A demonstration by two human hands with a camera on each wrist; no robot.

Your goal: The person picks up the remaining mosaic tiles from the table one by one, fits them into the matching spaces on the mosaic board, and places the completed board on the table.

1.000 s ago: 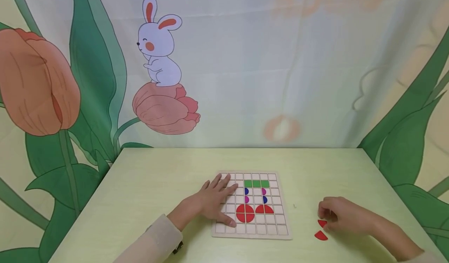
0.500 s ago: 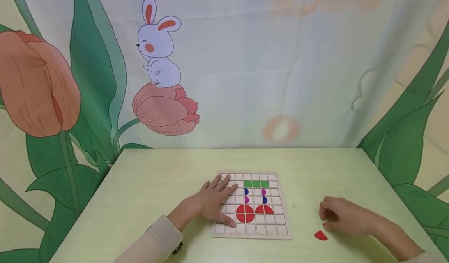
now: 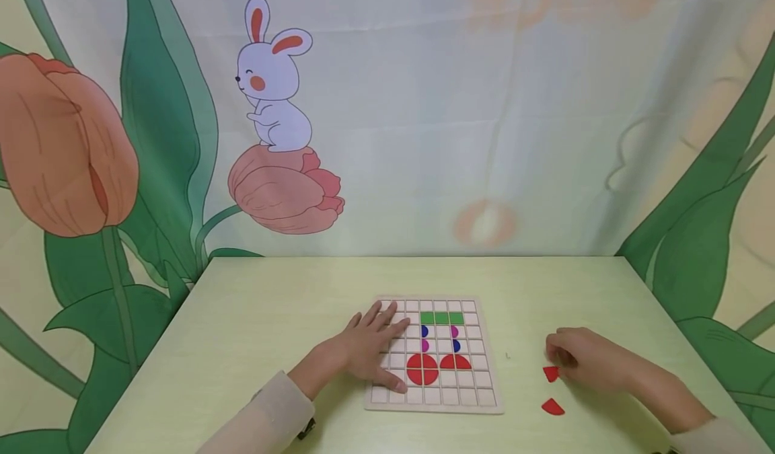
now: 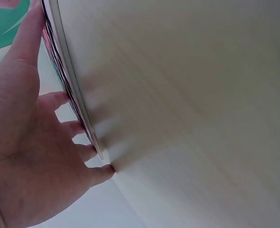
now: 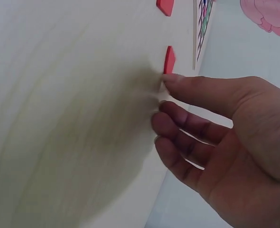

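Note:
A square wooden grid board [image 3: 481,400] lies on the table, bearing green squares [image 3: 442,318], small blue and magenta half-circles [image 3: 455,332], a full red circle of quarter pieces [image 3: 422,369] and a red half-circle [image 3: 455,362]. My left hand [image 3: 369,346] rests with spread fingers on the board's left side; in the left wrist view its fingers [image 4: 73,127] run along the edge. To the right of the board, my right hand [image 3: 596,361] pinches a red quarter-circle piece [image 3: 550,374] at the thumb tip. A second red quarter-circle piece [image 3: 553,407] lies nearer me on the table.
The light table [image 3: 290,292] ends at a curtain [image 3: 399,138] printed with a rabbit and tulips. A tiny pale speck [image 3: 508,356] sits between the board and the right hand.
My right hand has shifted slightly away from me and left, and the red quarter-circle piece, mostly covered half a second ago, shows beyond the fingertips. My left hand and the board stay put.

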